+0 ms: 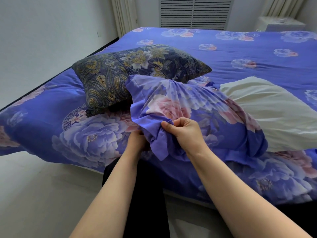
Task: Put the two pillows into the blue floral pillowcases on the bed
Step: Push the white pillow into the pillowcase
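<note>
A blue floral pillowcase (185, 107) lies bunched over one end of a cream pillow (267, 110) near the bed's front edge. The pillow's right part sticks out bare. My right hand (185, 133) pinches a gathered fold of the pillowcase at its near left end. My left hand (137, 140) is partly hidden under the same bunched cloth and grips it from below. A second pillow (133, 73) in a dark paisley cover lies behind, to the left, touching the pillowcase.
The bed (240, 54) is covered by a blue floral duvet. A white wall runs along the left, a louvred panel (193, 12) and curtains stand behind the bed, and pale floor lies at the lower left.
</note>
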